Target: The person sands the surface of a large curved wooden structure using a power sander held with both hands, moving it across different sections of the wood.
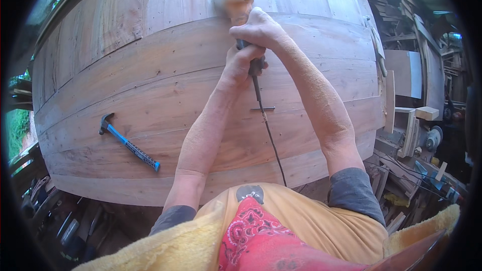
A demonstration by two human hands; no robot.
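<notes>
Both hands are on a corded angle grinder (241, 5), whose head lies against a broad surface of wooden planks (180, 82). My right hand (258, 28) wraps its body just behind the head, thumb side up. Closer to me, my left hand (244, 58) grips the dark rear handle. The grinder's head is slightly blurred, and its disc is mostly hidden beneath the guard. A black power cord (269, 131) runs from the handle back towards my waist. Pale dust coats both forearms.
On the planks to the left lies a claw hammer (130, 143) with a blue and black handle. A short metal rod (263, 109) lies by the cord. At right are a machine with a round disc (433, 138), wood offcuts (426, 113) and loose cables (408, 175).
</notes>
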